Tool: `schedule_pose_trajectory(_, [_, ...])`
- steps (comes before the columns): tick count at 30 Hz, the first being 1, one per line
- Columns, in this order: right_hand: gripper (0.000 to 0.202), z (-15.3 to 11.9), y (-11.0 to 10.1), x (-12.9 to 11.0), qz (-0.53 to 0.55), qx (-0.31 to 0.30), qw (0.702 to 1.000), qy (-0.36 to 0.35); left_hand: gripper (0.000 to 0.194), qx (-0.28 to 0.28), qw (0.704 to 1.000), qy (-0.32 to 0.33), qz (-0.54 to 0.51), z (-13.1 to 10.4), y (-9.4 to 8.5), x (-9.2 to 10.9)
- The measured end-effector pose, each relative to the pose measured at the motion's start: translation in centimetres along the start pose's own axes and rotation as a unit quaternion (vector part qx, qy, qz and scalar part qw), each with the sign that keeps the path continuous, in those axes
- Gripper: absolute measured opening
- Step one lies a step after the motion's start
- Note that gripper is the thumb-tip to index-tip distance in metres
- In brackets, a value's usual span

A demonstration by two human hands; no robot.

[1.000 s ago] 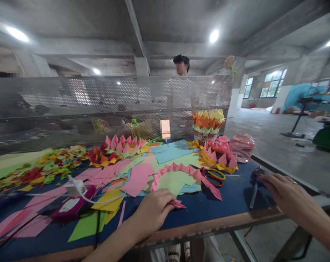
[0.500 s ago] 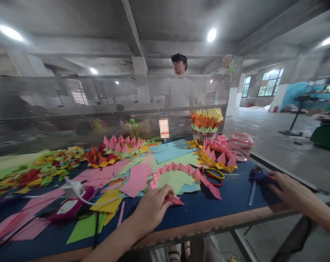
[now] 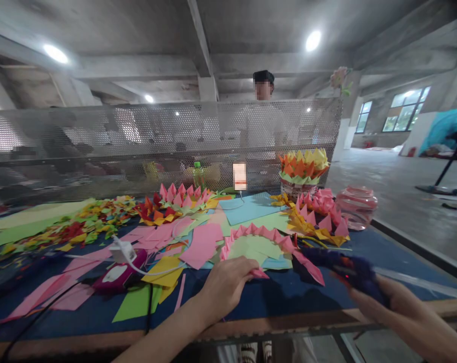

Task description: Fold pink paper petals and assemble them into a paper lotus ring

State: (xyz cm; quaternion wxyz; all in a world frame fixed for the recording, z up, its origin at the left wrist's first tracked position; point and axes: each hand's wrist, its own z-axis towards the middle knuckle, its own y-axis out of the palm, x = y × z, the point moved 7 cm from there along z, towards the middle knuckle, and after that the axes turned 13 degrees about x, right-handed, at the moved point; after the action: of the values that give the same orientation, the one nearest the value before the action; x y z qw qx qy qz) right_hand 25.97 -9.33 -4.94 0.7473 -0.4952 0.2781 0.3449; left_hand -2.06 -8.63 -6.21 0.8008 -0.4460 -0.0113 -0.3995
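Near the table's front edge, my left hand [image 3: 228, 283] is closed on the near end of a pink folded-paper chain [image 3: 268, 232]. The chain arches away from me in pointed folds, and its other end lies flat at the right. My right hand [image 3: 387, 305] grips a dark blue hot glue gun [image 3: 349, 267] with a small red light, raised over the table. Its nozzle points left toward the chain's right end, and a clear glue stick [image 3: 421, 282] trails out behind. Light green paper [image 3: 247, 248] lies inside the arch. Scissors [image 3: 297, 241] are mostly hidden behind the glue gun.
Coloured paper sheets [image 3: 202, 244] and small folded pieces [image 3: 80, 227] cover the left side. A purple power strip [image 3: 120, 272] with cables lies there. Behind stand a tiered paper basket [image 3: 303, 176], a pink jar [image 3: 356, 206] and a perforated metal screen [image 3: 168, 136]. A person [image 3: 264, 111] stands beyond it.
My right hand has picked the glue gun up from the table's right side and brought it left toward the chain. My left hand stays on the chain's end. The view has turned slightly left.
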Motion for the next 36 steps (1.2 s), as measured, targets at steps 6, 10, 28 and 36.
schedule_pose_trajectory(6, [0.04,-1.0,4.9,-0.5,0.072,-0.086,0.993,0.036,0.026,0.017,0.999,0.035,0.012,-0.6,-0.2,0.0])
schedule_pose_trajectory(10, [0.038,-1.4,5.3,-0.7,0.079,-0.056,0.994,0.043,0.025,0.007,0.999,0.044,0.023,-0.7,-0.1,0.0])
schedule_pose_trajectory(28, [0.028,-0.9,7.1,-0.4,0.003,-0.155,0.987,-0.036,0.018,-0.001,0.999,0.015,-0.032,-0.7,0.3,-0.2])
schedule_pose_trajectory(36, [0.027,-1.3,7.0,-2.0,-0.047,-0.077,0.984,-0.153,0.019,0.01,0.999,0.033,-0.032,-0.7,0.2,0.2])
